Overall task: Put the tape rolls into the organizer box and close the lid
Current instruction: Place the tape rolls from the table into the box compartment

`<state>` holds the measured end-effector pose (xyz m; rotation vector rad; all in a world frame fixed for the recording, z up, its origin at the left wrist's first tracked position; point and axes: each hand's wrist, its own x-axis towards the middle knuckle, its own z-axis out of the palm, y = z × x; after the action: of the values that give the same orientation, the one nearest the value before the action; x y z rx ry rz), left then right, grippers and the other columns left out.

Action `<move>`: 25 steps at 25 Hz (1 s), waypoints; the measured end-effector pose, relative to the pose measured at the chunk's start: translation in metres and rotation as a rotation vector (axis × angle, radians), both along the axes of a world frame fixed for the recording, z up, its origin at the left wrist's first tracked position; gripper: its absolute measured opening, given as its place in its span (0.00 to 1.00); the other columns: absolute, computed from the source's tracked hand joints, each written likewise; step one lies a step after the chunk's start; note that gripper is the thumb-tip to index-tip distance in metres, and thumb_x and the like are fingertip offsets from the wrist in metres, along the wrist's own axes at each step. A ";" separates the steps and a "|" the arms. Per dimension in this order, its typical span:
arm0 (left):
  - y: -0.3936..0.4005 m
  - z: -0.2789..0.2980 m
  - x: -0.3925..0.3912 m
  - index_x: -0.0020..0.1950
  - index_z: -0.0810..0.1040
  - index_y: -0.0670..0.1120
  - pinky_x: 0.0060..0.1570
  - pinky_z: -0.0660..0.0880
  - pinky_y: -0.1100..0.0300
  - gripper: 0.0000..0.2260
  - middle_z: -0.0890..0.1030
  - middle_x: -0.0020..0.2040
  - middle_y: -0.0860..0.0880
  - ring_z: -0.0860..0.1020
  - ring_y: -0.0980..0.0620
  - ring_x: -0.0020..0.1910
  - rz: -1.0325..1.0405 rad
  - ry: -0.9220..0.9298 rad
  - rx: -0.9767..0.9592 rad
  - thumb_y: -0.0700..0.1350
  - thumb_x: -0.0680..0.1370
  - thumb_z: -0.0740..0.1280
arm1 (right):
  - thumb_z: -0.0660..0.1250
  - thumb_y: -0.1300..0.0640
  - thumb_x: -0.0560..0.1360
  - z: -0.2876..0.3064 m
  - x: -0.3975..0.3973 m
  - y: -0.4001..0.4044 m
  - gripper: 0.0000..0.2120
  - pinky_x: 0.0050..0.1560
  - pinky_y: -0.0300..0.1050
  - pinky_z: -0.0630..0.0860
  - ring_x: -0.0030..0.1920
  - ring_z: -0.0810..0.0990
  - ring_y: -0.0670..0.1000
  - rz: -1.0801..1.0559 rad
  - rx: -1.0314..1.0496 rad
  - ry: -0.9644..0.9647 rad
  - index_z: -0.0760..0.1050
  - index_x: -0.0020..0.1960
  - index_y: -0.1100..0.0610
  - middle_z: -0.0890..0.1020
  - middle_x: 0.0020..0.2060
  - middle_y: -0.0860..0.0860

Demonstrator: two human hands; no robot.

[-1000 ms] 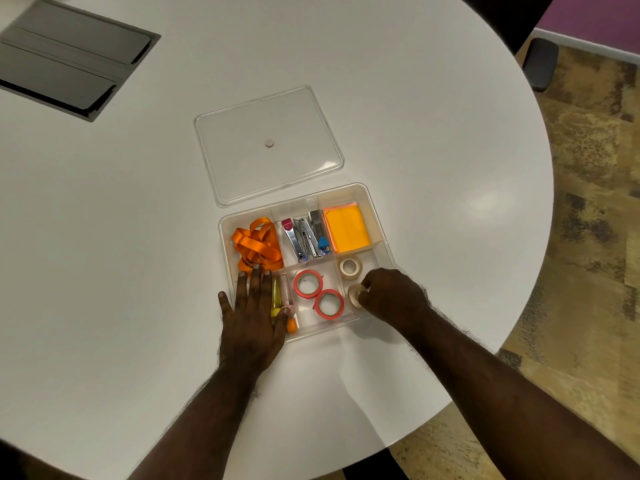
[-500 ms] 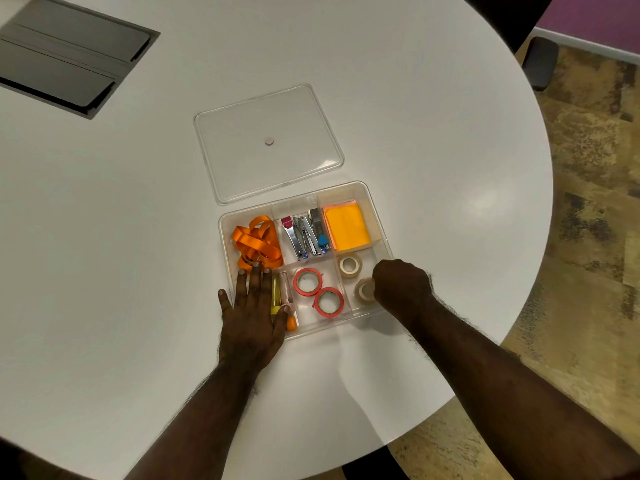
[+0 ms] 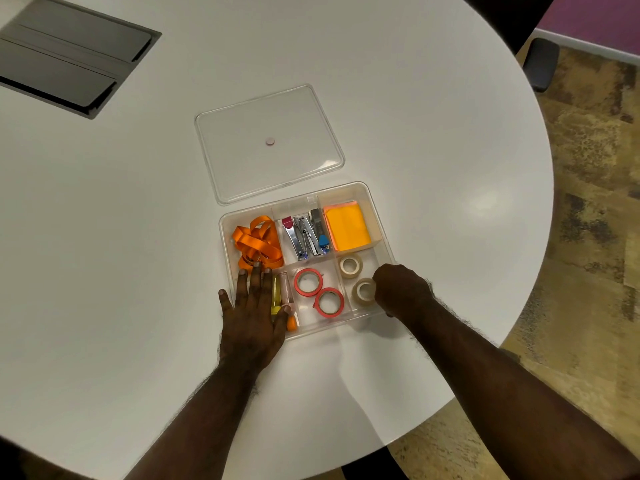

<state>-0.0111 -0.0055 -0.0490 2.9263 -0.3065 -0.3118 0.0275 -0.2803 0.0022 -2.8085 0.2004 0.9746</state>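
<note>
My left hand (image 3: 252, 317) lies flat with fingers spread, palm down over the near-left corner of the clear organizer box (image 3: 384, 233), fingertips reaching the orange ribbon (image 3: 254, 242); just right of my left thumb stand a yellow tube (image 3: 276, 296) and a pinkish one beside it. My right hand (image 3: 401, 291) is curled at the box's near-right edge, knuckles up; I cannot tell whether its fingers grip anything, though it touches or nearly touches the brownish tape roll (image 3: 363, 291) lying in the near-right compartment. Just beyond that roll, past my right knuckles, sits 1 beige tape roll (image 3: 350, 266) in the same compartment. Between my hands, in the middle near compartment, 2 red tape rolls (image 3: 318, 292) lie flat, touching each other. Farther from my hands, the back compartments hold metal staplers (image 3: 304, 235) and an orange notepad (image 3: 347, 227). The clear lid (image 3: 242, 161) lies flat on the white table (image 3: 104, 237) beyond the box, apart from both hands; the box is uncovered.
</note>
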 end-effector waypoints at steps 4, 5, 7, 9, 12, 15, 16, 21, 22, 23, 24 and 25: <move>0.000 0.002 0.000 0.79 0.56 0.44 0.71 0.54 0.29 0.33 0.57 0.80 0.43 0.53 0.40 0.79 0.001 0.013 -0.007 0.62 0.79 0.51 | 0.65 0.65 0.70 -0.019 -0.003 0.000 0.14 0.53 0.53 0.80 0.50 0.83 0.59 -0.050 0.083 -0.026 0.77 0.56 0.59 0.84 0.51 0.56; 0.000 0.002 0.000 0.79 0.56 0.44 0.71 0.54 0.29 0.33 0.57 0.80 0.42 0.53 0.39 0.79 0.002 0.015 -0.005 0.62 0.79 0.50 | 0.64 0.66 0.71 -0.021 -0.003 -0.002 0.15 0.53 0.53 0.80 0.51 0.83 0.59 -0.069 0.083 -0.037 0.77 0.56 0.59 0.84 0.51 0.56; -0.001 0.004 0.000 0.79 0.57 0.44 0.70 0.55 0.29 0.33 0.57 0.80 0.42 0.53 0.39 0.78 0.005 0.021 0.000 0.62 0.79 0.50 | 0.65 0.66 0.70 -0.022 -0.002 -0.006 0.15 0.52 0.53 0.81 0.49 0.83 0.58 -0.126 0.095 -0.033 0.78 0.56 0.59 0.84 0.50 0.55; 0.000 0.004 0.000 0.79 0.57 0.44 0.70 0.55 0.28 0.33 0.58 0.80 0.42 0.54 0.39 0.78 0.001 0.029 0.004 0.62 0.79 0.50 | 0.66 0.66 0.70 -0.025 -0.001 -0.009 0.13 0.50 0.52 0.82 0.45 0.85 0.56 -0.134 0.126 0.008 0.79 0.54 0.60 0.85 0.48 0.55; -0.001 0.005 0.001 0.79 0.57 0.44 0.70 0.55 0.28 0.33 0.57 0.80 0.42 0.54 0.39 0.78 -0.001 0.038 0.009 0.62 0.79 0.49 | 0.70 0.63 0.70 -0.027 -0.002 -0.006 0.11 0.48 0.49 0.83 0.40 0.86 0.52 -0.077 0.155 0.049 0.80 0.52 0.61 0.86 0.46 0.54; -0.001 0.005 0.001 0.79 0.57 0.44 0.70 0.55 0.28 0.34 0.57 0.80 0.42 0.54 0.39 0.78 0.008 0.045 0.007 0.63 0.79 0.49 | 0.72 0.64 0.69 -0.030 -0.002 -0.007 0.15 0.52 0.50 0.81 0.49 0.84 0.54 -0.093 0.152 0.032 0.80 0.55 0.60 0.84 0.52 0.55; -0.001 0.005 0.001 0.79 0.57 0.44 0.70 0.55 0.28 0.34 0.57 0.80 0.42 0.54 0.39 0.78 0.007 0.044 0.008 0.63 0.79 0.49 | 0.72 0.65 0.69 -0.029 -0.002 -0.007 0.15 0.54 0.50 0.81 0.50 0.84 0.54 -0.088 0.153 0.032 0.80 0.56 0.60 0.84 0.53 0.55; 0.000 0.007 0.002 0.80 0.55 0.44 0.70 0.55 0.29 0.33 0.56 0.80 0.43 0.53 0.39 0.78 0.001 0.047 0.000 0.62 0.80 0.50 | 0.66 0.64 0.74 -0.021 -0.004 -0.008 0.11 0.49 0.50 0.83 0.41 0.85 0.54 -0.189 0.214 0.005 0.78 0.56 0.62 0.84 0.52 0.56; 0.000 0.007 0.001 0.80 0.55 0.44 0.70 0.56 0.28 0.33 0.55 0.80 0.43 0.53 0.39 0.78 0.000 0.046 0.005 0.62 0.80 0.50 | 0.65 0.62 0.75 -0.015 -0.004 -0.009 0.11 0.48 0.48 0.83 0.39 0.86 0.53 -0.216 0.226 -0.012 0.78 0.57 0.61 0.84 0.51 0.56; 0.001 0.008 0.001 0.80 0.55 0.44 0.69 0.56 0.27 0.33 0.55 0.80 0.43 0.53 0.40 0.78 -0.002 0.046 0.013 0.62 0.80 0.51 | 0.65 0.59 0.76 -0.009 -0.003 -0.011 0.11 0.46 0.46 0.83 0.36 0.85 0.51 -0.253 0.256 -0.038 0.77 0.57 0.61 0.85 0.51 0.55; 0.001 0.009 0.000 0.80 0.55 0.44 0.69 0.56 0.27 0.33 0.55 0.80 0.43 0.53 0.39 0.78 -0.005 0.044 0.024 0.62 0.80 0.51 | 0.65 0.57 0.77 0.000 -0.001 -0.012 0.12 0.44 0.45 0.83 0.34 0.85 0.50 -0.296 0.309 -0.070 0.78 0.58 0.59 0.85 0.51 0.54; 0.001 0.010 0.000 0.80 0.55 0.44 0.69 0.56 0.27 0.33 0.55 0.80 0.43 0.53 0.39 0.78 -0.008 0.037 0.033 0.62 0.80 0.50 | 0.65 0.55 0.77 0.010 0.001 -0.012 0.13 0.44 0.44 0.82 0.36 0.85 0.50 -0.313 0.357 -0.122 0.78 0.59 0.57 0.85 0.51 0.53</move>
<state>-0.0111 -0.0048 -0.0387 2.9484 -0.3107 -0.3759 0.0283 -0.2923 0.0120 -2.4070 0.3930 0.6878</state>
